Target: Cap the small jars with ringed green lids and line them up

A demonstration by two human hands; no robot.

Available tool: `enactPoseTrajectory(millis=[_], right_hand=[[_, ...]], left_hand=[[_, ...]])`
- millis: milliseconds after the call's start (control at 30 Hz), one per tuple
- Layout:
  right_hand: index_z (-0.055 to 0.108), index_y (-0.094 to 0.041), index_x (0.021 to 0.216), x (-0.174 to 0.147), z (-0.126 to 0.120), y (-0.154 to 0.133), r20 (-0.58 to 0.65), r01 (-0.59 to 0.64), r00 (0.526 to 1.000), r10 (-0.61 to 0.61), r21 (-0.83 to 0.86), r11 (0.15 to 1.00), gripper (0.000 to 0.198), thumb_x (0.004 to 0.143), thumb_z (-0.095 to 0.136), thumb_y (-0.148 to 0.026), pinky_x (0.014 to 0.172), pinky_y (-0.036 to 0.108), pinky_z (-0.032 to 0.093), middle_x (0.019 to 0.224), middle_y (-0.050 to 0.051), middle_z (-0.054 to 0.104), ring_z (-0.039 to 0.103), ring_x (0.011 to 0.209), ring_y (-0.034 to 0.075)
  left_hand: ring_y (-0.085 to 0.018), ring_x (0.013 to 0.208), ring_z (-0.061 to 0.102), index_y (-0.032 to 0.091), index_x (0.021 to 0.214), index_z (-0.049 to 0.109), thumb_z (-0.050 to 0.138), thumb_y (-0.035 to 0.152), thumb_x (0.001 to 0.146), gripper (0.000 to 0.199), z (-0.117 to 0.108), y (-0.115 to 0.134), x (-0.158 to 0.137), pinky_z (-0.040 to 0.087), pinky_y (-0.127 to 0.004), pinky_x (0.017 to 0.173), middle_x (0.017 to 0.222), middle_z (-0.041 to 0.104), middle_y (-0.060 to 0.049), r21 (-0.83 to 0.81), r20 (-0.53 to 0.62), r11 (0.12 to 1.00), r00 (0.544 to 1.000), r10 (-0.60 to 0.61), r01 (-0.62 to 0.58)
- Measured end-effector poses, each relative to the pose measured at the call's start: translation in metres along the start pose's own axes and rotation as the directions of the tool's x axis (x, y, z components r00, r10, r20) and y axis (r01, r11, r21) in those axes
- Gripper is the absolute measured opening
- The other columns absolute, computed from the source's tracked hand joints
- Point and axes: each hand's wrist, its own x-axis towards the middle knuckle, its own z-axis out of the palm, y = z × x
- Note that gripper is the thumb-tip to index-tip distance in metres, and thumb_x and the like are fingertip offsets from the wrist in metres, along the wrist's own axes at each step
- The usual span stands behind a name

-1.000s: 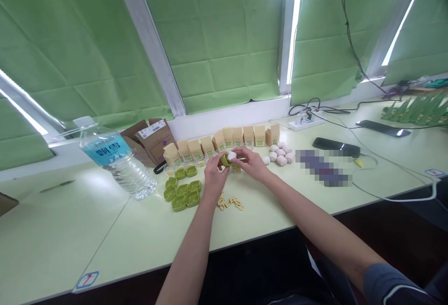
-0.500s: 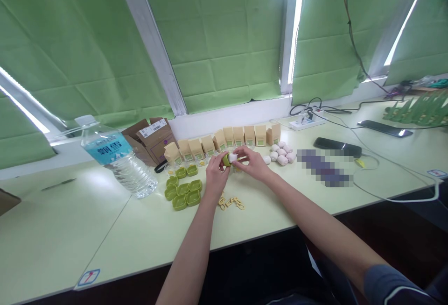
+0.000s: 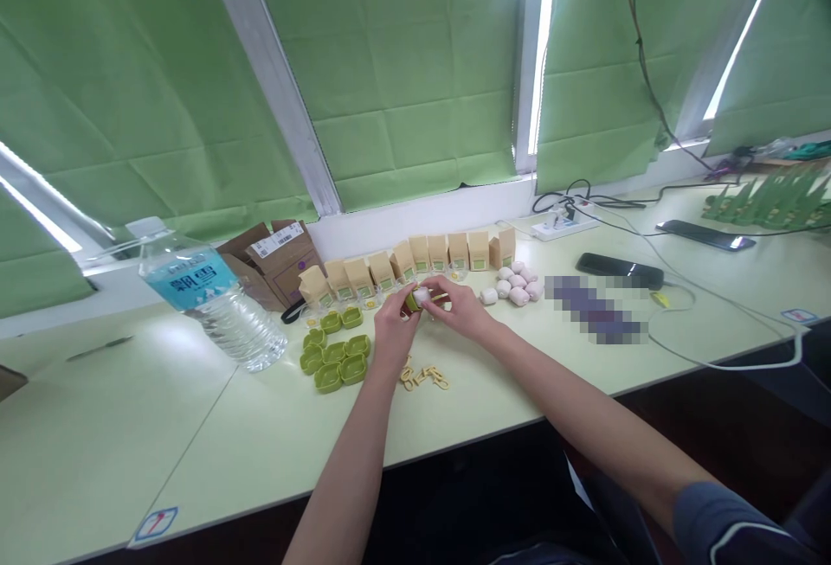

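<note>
Bench (image 3: 493,392) carries a water bottle (image 3: 214,297), with a cardboard box (image 3: 289,275) just right of the bottle. Well right of the bottle, the left hand's (image 3: 395,323) fingers grip a green cup (image 3: 414,302); the right hand's (image 3: 466,312) fingers pinch a white piece (image 3: 422,296) against it. Spare cups (image 3: 335,354) lie nearer the bottle, rightward; loose yellow clips (image 3: 437,372) lie farther right of it.

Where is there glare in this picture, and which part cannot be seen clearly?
Head view: bright strips between green blinds, glare on the table left of the bottle; same head view: a pixelated patch hides what lies right of the pale pieces.
</note>
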Motion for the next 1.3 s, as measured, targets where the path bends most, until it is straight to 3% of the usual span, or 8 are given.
enactPoseTrajectory(millis=[133, 267, 400, 567, 700, 833, 1067, 1300], right_hand=[[0.062, -0.023, 0.114, 0.001, 0.001, 0.0, -0.08, -0.021, 0.997, 0.021, 0.009, 1.0, 0.029, 0.086, 0.065, -0.032, 0.085, 0.035, 0.061, 0.108, 0.005, 0.07, 0.068, 0.096, 0.018], [0.065, -0.022, 0.111, 0.003, -0.002, -0.001, -0.119, 0.041, 0.992, -0.046, -0.05, 0.998, 0.027, 0.085, 0.065, -0.03, 0.081, 0.033, 0.06, 0.11, 0.006, 0.069, 0.067, 0.095, 0.018], [0.067, -0.023, 0.11, 0.003, -0.003, -0.007, -0.113, 0.104, 0.987, -0.115, -0.099, 0.99, 0.026, 0.086, 0.065, -0.032, 0.081, 0.033, 0.058, 0.108, 0.007, 0.07, 0.065, 0.101, 0.02], [0.068, -0.024, 0.111, 0.003, -0.005, -0.01, -0.093, 0.132, 0.985, -0.146, -0.146, 0.98, 0.024, 0.089, 0.063, -0.033, 0.084, 0.035, 0.056, 0.111, 0.007, 0.071, 0.063, 0.107, 0.021], [0.068, -0.027, 0.113, 0.003, -0.006, -0.009, -0.074, 0.134, 0.986, -0.148, -0.164, 0.977, 0.025, 0.089, 0.064, -0.033, 0.089, 0.038, 0.054, 0.113, 0.006, 0.07, 0.062, 0.108, 0.022], [0.069, -0.027, 0.11, 0.002, -0.005, -0.006, -0.078, 0.129, 0.986, -0.146, -0.185, 0.974, 0.023, 0.089, 0.065, -0.034, 0.091, 0.041, 0.053, 0.111, 0.006, 0.071, 0.063, 0.107, 0.023], [0.066, -0.026, 0.115, 0.002, -0.004, -0.003, -0.074, 0.143, 0.983, -0.167, -0.255, 0.956, 0.029, 0.087, 0.068, -0.032, 0.092, 0.043, 0.051, 0.11, 0.007, 0.07, 0.062, 0.105, 0.025], [0.067, -0.024, 0.107, 0.004, 0.002, -0.006, -0.108, 0.161, 0.975, -0.193, -0.256, 0.953, 0.025, 0.083, 0.069, -0.027, 0.091, 0.041, 0.051, 0.103, 0.006, 0.07, 0.062, 0.101, 0.024]], left_hand=[[-0.014, 0.075, 0.058, 0.024, 0.128, 0.061, 0.064, 0.015, 0.079, 0.049, 0.0, 0.005, 0.001, 0.051, -0.029, 0.076, 0.103, 0.068, -0.005, -0.038, 0.017, 0.999, 1.0, 0.001, -0.001], [-0.016, 0.084, 0.063, 0.021, 0.129, 0.058, 0.06, 0.024, 0.086, 0.043, 0.001, 0.013, 0.001, 0.053, -0.032, 0.082, 0.112, 0.067, -0.008, -0.167, 0.068, 0.984, 0.996, -0.057, 0.068], [-0.017, 0.088, 0.066, 0.021, 0.126, 0.06, 0.052, 0.036, 0.093, 0.037, 0.0, 0.018, 0.002, 0.053, -0.033, 0.085, 0.107, 0.068, -0.009, -0.288, 0.092, 0.936, 0.978, -0.185, 0.204], [-0.018, 0.099, 0.065, 0.022, 0.124, 0.062, 0.05, 0.042, 0.095, 0.037, 0.0, 0.02, 0.003, 0.054, -0.032, 0.086, 0.128, 0.063, -0.009, -0.389, 0.118, 0.891, 0.972, -0.202, 0.233], [-0.017, 0.087, 0.067, 0.02, 0.118, 0.062, 0.053, 0.045, 0.093, 0.037, 0.003, 0.017, 0.003, 0.056, -0.032, 0.081, 0.109, 0.07, -0.009, -0.436, 0.139, 0.864, 0.968, -0.211, 0.251], [-0.016, 0.08, 0.068, 0.019, 0.115, 0.059, 0.058, 0.048, 0.09, 0.038, 0.004, 0.01, 0.003, 0.057, -0.032, 0.079, 0.091, 0.07, -0.006, -0.455, 0.169, 0.849, 0.962, -0.214, 0.269], [-0.016, 0.081, 0.068, 0.02, 0.112, 0.056, 0.054, 0.049, 0.092, 0.036, 0.006, 0.004, 0.002, 0.056, -0.032, 0.079, 0.095, 0.069, -0.006, -0.454, 0.175, 0.847, 0.96, -0.218, 0.275], [-0.016, 0.077, 0.066, 0.021, 0.116, 0.054, 0.043, 0.044, 0.097, 0.031, 0.005, 0.011, -0.002, 0.051, -0.028, 0.073, 0.092, 0.069, -0.005, -0.264, 0.108, 0.94, 0.975, -0.192, 0.214]])
